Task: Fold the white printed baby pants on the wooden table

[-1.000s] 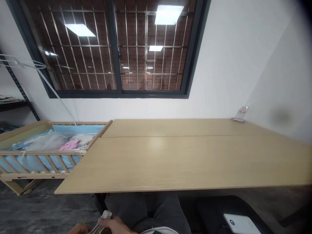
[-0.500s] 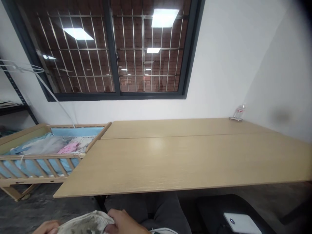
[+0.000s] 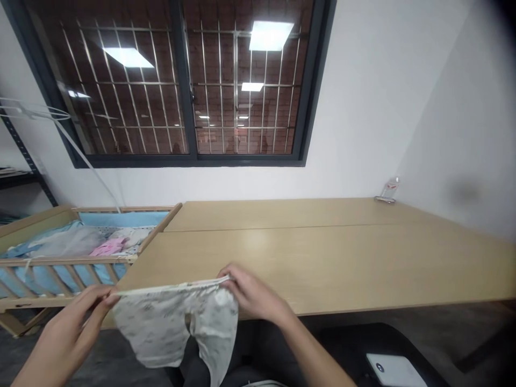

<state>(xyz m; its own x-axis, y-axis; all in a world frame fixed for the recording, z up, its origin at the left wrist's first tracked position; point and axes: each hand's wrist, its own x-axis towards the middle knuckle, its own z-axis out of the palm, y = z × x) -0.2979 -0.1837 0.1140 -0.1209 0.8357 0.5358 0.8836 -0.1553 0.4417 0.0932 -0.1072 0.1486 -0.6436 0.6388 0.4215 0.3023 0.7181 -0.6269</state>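
Observation:
Small white patterned baby trousers (image 3: 177,322) hang in front of me, stretched by the waistband over the near edge of the wooden table (image 3: 322,252). My left hand (image 3: 76,317) pinches the left end of the waistband. At the right end, my right hand (image 3: 250,293) is closed on the band. The two legs dangle below table level, over my lap.
A wooden baby cot (image 3: 60,252) with blue lining and pink and white clothes stands left of the table. A small bottle (image 3: 389,189) sits at the table's far right corner. A white phone (image 3: 397,370) lies at lower right. A barred window is ahead.
Both hands rose from my lap to table-edge height, bringing up the bunched cloth and spreading it out into baby trousers held by the waistband.

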